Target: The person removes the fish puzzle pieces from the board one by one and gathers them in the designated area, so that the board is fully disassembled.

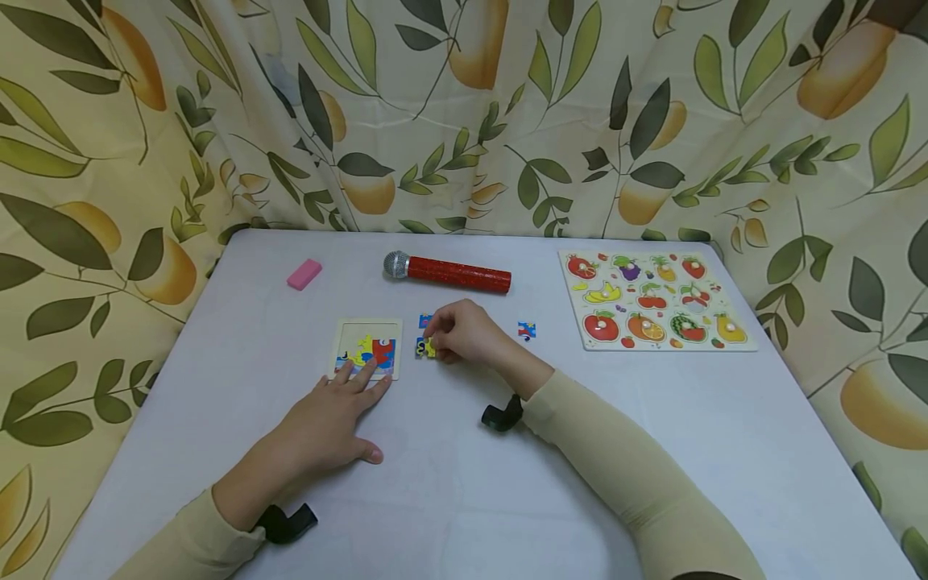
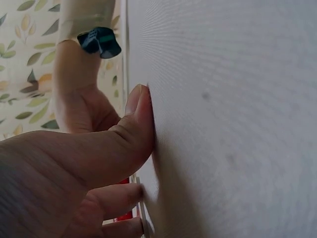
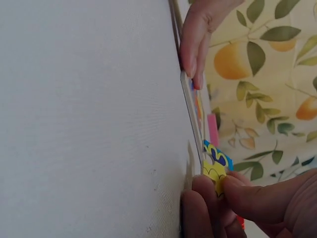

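Observation:
A small framed jigsaw puzzle [image 1: 367, 324] lies on the table with several pieces fitted in its lower part. My left hand [image 1: 326, 420] rests on its near edge, fingers stretched forward and thumb out on the tablecloth. To the right of the frame, my right hand [image 1: 467, 332] pinches a yellow and blue puzzle piece [image 3: 214, 171] between thumb and fingers, tilted up close to the frame's edge in the right wrist view. A blue puzzle piece [image 1: 424, 321] lies just beyond, partly covered by this hand. Another blue and red puzzle piece [image 1: 527, 330] lies to the right of the hand.
A red microphone [image 1: 457, 274] lies behind the hands. A pink block [image 1: 304, 274] is at the back left. A fruit peg board [image 1: 667, 302] occupies the right back of the white table [image 1: 449, 483], and a patterned curtain [image 1: 464, 121] hangs behind.

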### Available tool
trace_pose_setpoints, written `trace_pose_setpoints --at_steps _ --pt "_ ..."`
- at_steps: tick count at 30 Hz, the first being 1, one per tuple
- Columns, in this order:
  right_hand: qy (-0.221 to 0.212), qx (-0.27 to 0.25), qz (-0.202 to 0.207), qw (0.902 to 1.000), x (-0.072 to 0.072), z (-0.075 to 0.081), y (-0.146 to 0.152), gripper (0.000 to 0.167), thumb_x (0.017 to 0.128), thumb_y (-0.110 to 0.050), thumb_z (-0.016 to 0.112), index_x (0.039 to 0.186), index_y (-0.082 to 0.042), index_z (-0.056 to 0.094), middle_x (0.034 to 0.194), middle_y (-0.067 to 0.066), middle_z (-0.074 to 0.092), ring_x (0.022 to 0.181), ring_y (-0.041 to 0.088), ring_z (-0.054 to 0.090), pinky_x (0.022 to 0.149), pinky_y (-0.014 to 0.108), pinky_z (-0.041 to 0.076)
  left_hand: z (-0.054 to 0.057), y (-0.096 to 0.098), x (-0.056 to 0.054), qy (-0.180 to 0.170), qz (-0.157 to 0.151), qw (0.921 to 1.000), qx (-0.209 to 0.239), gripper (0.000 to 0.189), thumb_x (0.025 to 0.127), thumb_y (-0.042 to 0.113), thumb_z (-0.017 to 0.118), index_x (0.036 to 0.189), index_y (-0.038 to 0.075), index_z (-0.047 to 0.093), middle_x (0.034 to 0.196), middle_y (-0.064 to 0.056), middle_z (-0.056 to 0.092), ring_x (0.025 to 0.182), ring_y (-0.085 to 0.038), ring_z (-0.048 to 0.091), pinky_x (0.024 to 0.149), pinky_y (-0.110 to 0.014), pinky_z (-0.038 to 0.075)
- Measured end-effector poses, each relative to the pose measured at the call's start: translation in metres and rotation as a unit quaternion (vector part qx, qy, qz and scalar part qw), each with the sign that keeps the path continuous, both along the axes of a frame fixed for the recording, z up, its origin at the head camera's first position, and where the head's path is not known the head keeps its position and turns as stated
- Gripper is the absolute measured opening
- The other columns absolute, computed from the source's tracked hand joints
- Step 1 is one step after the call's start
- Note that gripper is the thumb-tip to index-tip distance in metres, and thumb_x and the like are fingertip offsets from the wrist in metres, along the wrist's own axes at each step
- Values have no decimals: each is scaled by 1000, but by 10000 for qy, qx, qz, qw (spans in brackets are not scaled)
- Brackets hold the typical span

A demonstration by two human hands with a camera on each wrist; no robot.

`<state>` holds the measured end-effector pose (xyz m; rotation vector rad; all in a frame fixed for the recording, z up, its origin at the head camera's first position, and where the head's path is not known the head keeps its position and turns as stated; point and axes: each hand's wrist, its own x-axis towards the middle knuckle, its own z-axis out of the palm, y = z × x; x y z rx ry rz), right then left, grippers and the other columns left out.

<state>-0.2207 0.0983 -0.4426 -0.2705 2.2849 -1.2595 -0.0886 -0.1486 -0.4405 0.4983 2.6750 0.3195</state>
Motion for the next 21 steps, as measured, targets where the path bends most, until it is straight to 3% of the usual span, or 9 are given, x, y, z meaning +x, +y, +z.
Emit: trace_pose_setpoints --at_steps 8,21 --pt "-44 64 -44 10000 3 -2 1 6 99 -10 76 98 -13 82 85 9 77 69 20 71 65 28 63 -1 0 0 25 11 10000 -15 108 78 61 89 168 25 40 179 -11 27 166 -51 16 128 -71 28" --pt "1059 1238 62 9866 6 -5 -7 6 96 -13 79 93 -18 81 91 -1 74 89 22 65 68 29 56 0 1 1 57 28 10000 -70 109 77 61 90 167 24 41 179 -13 29 165 -52 17 127 -72 29"
